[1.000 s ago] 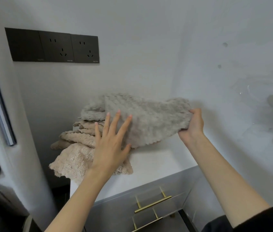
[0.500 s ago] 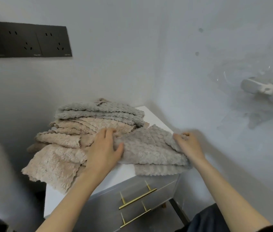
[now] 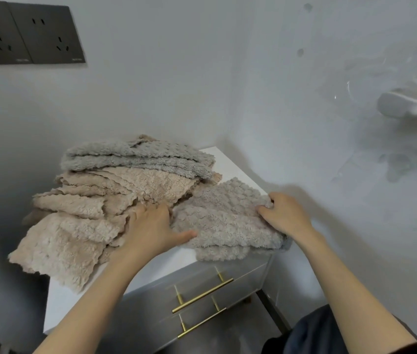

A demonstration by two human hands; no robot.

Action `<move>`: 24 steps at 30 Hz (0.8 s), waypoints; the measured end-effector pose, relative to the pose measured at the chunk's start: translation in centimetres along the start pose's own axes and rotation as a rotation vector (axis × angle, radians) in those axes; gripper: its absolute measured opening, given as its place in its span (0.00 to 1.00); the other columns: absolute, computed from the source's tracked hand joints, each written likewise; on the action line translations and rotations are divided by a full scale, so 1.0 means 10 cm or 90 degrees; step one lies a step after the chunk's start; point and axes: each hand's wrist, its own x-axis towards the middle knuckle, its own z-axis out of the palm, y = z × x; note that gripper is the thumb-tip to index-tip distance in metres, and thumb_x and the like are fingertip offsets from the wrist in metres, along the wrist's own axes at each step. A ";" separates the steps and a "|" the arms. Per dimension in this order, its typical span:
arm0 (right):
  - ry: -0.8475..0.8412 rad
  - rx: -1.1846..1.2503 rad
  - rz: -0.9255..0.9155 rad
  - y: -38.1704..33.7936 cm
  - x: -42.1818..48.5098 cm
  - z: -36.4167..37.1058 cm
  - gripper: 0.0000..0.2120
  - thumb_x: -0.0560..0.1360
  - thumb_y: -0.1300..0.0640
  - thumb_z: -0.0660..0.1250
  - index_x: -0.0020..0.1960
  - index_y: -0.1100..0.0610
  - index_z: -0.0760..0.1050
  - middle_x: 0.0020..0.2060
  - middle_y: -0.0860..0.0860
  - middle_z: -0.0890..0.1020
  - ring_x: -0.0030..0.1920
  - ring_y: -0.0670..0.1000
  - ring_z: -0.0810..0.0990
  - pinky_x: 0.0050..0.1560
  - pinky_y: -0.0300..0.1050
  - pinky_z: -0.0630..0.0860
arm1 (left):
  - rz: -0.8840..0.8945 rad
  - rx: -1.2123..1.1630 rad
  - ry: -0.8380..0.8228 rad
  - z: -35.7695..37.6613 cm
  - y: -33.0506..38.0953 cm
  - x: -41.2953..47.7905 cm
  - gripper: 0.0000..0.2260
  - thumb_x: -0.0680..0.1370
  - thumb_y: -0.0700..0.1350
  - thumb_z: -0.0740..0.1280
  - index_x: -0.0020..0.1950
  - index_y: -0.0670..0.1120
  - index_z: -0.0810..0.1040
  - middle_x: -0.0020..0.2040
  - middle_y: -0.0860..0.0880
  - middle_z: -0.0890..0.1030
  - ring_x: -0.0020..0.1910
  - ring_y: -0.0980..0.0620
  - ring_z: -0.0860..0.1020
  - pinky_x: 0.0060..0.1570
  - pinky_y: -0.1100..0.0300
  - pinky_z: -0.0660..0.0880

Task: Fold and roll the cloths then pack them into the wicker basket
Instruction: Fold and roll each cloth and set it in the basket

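Note:
A grey-beige fluffy cloth (image 3: 225, 221) lies on the white cabinet top (image 3: 230, 162), its front edge hanging over the drawer front. My left hand (image 3: 155, 228) rests on its left edge, thumb stretched onto the cloth, fingertips tucked under the pile beside it. My right hand (image 3: 285, 213) grips the cloth's right edge with curled fingers. To the left stands a loose pile of cloths (image 3: 115, 198): beige ones below, two grey ones (image 3: 135, 157) on top. No wicker basket is in view.
The cabinet stands in a wall corner, with two drawers and gold bar handles (image 3: 202, 295) below the top. Black wall sockets (image 3: 26, 34) sit at the upper left. A white fixture (image 3: 411, 108) sticks out of the right wall.
One second ago I held the grey-beige cloth in the air above the pile. It has come down onto the cabinet top at the right of the pile, both hands still on it.

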 end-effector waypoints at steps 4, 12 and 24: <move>-0.011 0.377 0.047 -0.02 -0.01 -0.09 0.04 0.77 0.57 0.59 0.46 0.58 0.69 0.40 0.52 0.75 0.39 0.51 0.73 0.39 0.45 0.68 | 0.101 -0.202 0.088 -0.11 -0.02 -0.01 0.13 0.71 0.58 0.70 0.40 0.50 0.73 0.34 0.52 0.76 0.39 0.50 0.73 0.48 0.52 0.71; -0.123 0.988 0.187 -0.18 -0.04 -0.22 0.12 0.79 0.54 0.58 0.53 0.59 0.76 0.49 0.57 0.82 0.52 0.56 0.81 0.52 0.51 0.77 | -0.020 -0.997 0.038 -0.44 0.05 -0.05 0.34 0.60 0.56 0.76 0.62 0.48 0.71 0.51 0.46 0.82 0.42 0.53 0.81 0.46 0.54 0.78; -0.051 1.059 0.333 -0.11 -0.01 -0.21 0.14 0.78 0.58 0.52 0.43 0.59 0.75 0.41 0.58 0.81 0.43 0.56 0.79 0.62 0.55 0.71 | -0.053 -0.583 -0.031 0.06 0.17 -0.02 0.47 0.68 0.49 0.78 0.75 0.54 0.48 0.60 0.47 0.74 0.59 0.48 0.71 0.61 0.51 0.68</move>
